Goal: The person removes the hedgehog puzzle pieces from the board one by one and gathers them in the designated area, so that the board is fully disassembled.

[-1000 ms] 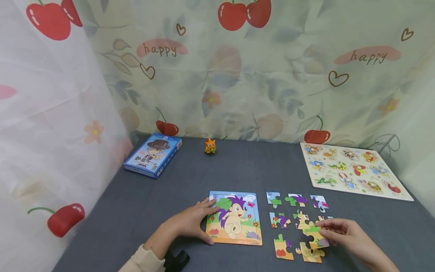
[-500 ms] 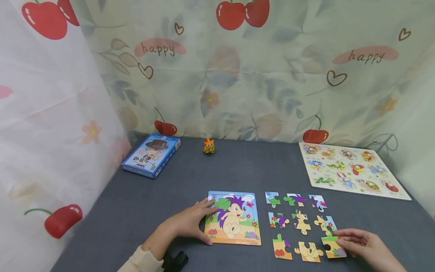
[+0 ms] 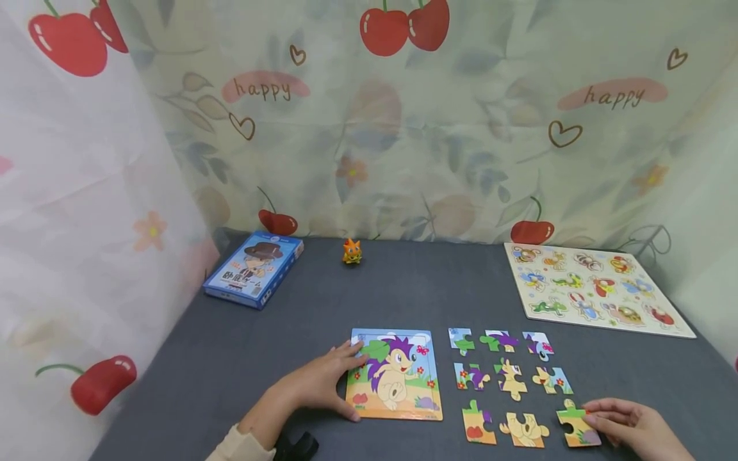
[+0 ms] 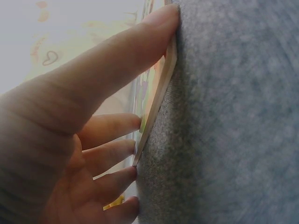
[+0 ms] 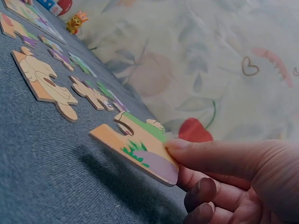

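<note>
My right hand (image 3: 637, 424) pinches a corner jigsaw piece (image 3: 576, 428) by its right side, between thumb and fingers. The piece shows green grass and a purple stone; in the right wrist view it is tilted just off the cloth, with a shadow below. Left of it lie several loose jigsaw pieces in rows, among them a beige piece (image 3: 523, 430) and a piece with red fruit (image 3: 477, 426). My left hand (image 3: 319, 386) rests on the left edge of a square hedgehog puzzle board (image 3: 398, 410), thumb (image 4: 161, 18) at the near corner and fingers spread along the side.
A blue game box (image 3: 254, 269) lies at the back left, with a small orange toy figure (image 3: 352, 251) beside it. At the back right lies a white insect puzzle board (image 3: 594, 288). A printed curtain (image 3: 426, 147) hangs behind the dark cloth-covered table (image 3: 415, 285).
My right hand has carried the corner piece rightward and toward me, from over the other pieces to the right end of the near row. My left hand stays on the board.
</note>
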Available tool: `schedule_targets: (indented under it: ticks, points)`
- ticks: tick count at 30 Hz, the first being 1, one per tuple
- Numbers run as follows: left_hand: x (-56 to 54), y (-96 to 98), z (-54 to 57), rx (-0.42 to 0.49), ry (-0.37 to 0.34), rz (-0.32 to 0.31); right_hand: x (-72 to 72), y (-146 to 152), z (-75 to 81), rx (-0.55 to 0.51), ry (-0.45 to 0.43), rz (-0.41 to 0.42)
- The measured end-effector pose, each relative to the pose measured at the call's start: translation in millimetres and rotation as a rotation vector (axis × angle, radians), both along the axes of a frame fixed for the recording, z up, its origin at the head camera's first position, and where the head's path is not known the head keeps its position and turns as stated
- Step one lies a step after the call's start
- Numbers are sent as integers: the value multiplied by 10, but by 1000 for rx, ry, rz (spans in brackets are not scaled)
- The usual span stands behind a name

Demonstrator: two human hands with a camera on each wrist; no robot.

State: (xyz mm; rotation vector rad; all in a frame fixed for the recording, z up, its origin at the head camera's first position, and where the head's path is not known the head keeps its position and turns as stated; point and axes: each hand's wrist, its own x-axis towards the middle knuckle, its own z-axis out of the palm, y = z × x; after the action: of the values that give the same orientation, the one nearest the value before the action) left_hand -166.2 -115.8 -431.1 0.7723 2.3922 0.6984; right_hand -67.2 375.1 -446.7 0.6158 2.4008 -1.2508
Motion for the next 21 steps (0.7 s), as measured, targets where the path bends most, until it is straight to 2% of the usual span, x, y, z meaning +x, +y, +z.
schedule_targets:
  ticks: [3, 14, 21]
  points:
    - [17, -3, -14, 4, -6, 4, 14, 12, -36, -1, -14, -28]
    - [32, -5, -18, 7, -9, 11, 12, 28, -93, -15, -6, -41]
    - [14, -2, -5, -1, 21, 2, 0, 21, -95, -14, -6, -42]
